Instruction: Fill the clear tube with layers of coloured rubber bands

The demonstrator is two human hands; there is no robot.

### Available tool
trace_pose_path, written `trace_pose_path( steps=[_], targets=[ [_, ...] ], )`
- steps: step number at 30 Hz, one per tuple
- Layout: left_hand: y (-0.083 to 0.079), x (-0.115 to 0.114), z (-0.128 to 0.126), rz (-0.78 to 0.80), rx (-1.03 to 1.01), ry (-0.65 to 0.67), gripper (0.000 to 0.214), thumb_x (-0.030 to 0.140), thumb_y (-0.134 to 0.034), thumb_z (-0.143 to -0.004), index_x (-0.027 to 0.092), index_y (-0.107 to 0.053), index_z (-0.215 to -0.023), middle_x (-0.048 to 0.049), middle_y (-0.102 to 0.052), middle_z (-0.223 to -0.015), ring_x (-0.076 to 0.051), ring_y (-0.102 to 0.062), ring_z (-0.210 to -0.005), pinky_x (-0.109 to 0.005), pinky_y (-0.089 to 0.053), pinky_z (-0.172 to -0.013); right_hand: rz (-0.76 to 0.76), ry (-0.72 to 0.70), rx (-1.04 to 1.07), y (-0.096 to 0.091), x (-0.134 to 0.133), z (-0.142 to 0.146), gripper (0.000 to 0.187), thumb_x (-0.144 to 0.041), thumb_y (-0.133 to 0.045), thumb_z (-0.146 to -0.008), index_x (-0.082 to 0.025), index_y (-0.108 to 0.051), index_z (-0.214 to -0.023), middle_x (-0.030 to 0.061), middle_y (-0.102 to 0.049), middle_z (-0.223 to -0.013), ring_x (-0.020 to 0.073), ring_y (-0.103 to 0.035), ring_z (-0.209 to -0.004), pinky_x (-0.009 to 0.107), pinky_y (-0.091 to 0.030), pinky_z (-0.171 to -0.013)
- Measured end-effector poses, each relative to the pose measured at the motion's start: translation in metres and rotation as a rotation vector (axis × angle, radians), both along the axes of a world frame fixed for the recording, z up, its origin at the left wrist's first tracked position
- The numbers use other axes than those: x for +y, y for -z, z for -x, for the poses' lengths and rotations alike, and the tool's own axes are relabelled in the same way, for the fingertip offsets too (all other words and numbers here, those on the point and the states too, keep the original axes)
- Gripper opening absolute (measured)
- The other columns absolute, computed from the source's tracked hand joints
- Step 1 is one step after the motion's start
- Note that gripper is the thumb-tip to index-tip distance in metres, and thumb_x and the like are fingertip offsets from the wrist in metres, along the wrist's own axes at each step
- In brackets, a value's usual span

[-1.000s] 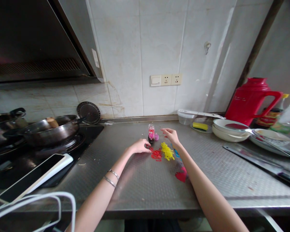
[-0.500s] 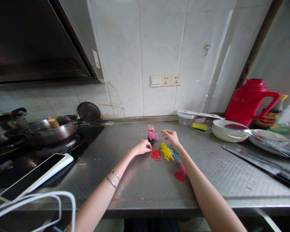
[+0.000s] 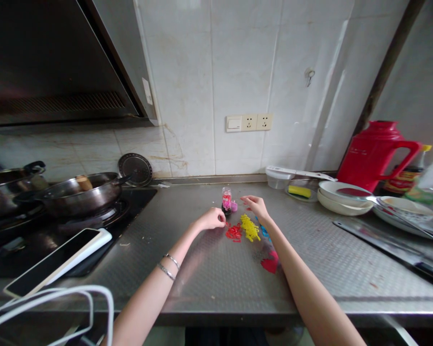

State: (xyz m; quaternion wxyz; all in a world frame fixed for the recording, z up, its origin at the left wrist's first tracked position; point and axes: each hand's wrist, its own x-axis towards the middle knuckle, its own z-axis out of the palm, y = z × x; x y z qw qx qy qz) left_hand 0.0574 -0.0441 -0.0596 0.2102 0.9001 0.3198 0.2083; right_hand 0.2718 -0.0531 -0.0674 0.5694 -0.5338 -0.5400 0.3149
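My left hand (image 3: 212, 219) is beside a small pile of red pieces (image 3: 234, 232), thumb and fingertips closed together. Whatever is in that pinch is too small to make out. My right hand (image 3: 256, 206) hovers above the counter with fingers stretched to the left and nothing visible in them. A little clear jar (image 3: 226, 201) with pink and dark contents stands upright between the hands, a small purple object (image 3: 234, 206) next to it. Yellow pieces (image 3: 250, 228) lie right of the red ones. Blue pieces (image 3: 263, 230) are partly hidden by my right forearm.
A red flat piece (image 3: 270, 263) lies nearer me. On the right are a knife (image 3: 375, 247), stacked bowls (image 3: 342, 202), a yellow sponge (image 3: 299, 191) and a red thermos (image 3: 370, 156). On the left, a pan (image 3: 79, 199) sits on the stove, with a phone-like device (image 3: 54, 262) in front.
My left hand has shifted slightly away from the red pile, its fingers still pinched. The right hand stays almost in place. The whole view has moved a little.
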Motion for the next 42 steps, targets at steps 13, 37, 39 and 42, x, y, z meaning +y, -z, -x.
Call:
trace_pose_path(
  steps=[13,37,39,42],
  targets=[
    [-0.076,0.033,0.013,-0.306,-0.135,-0.181,0.009,0.019,-0.058,-0.067,0.013,-0.064,-0.066,-0.0028,-0.057,-0.075,-0.01,-0.049,-0.064,-0.022,-0.039,-0.063,-0.021,-0.018,-0.05,-0.002,0.002,0.002,0.04,-0.044,-0.052,-0.066,-0.012,-0.069,-0.085,0.0085,-0.067,-0.083,0.0164,-0.057,-0.073,0.021,-0.042,-0.05],
    [-0.105,0.064,-0.03,-0.275,0.171,-0.07,0.019,0.024,-0.058,-0.067,0.014,-0.07,-0.079,-0.006,-0.067,-0.08,-0.015,-0.059,-0.073,-0.023,-0.044,-0.068,-0.013,-0.041,-0.123,-0.006,0.0,0.007,0.039,-0.042,-0.052,-0.068,-0.01,-0.068,-0.083,0.0086,-0.066,-0.078,0.0145,-0.056,-0.066,0.02,-0.041,-0.047],
    [-0.103,0.065,-0.03,-0.263,0.161,-0.05,0.02,0.025,-0.058,-0.068,0.014,-0.07,-0.08,-0.006,-0.067,-0.079,-0.015,-0.059,-0.073,-0.023,-0.044,-0.068,-0.025,-0.049,-0.124,-0.005,0.0,0.007,0.038,-0.042,-0.052,-0.068,-0.01,-0.068,-0.083,0.0084,-0.066,-0.077,0.0146,-0.056,-0.066,0.02,-0.041,-0.048],
    [-0.102,0.067,-0.03,-0.237,0.152,-0.042,0.021,0.025,-0.059,-0.068,0.015,-0.071,-0.081,-0.0054,-0.067,-0.08,-0.015,-0.059,-0.073,-0.023,-0.044,-0.07,-0.029,-0.051,-0.133,-0.005,0.0,0.006,0.038,-0.042,-0.052,-0.068,-0.01,-0.068,-0.082,0.0082,-0.066,-0.076,0.0147,-0.055,-0.066,0.02,-0.041,-0.048]
  ],
)
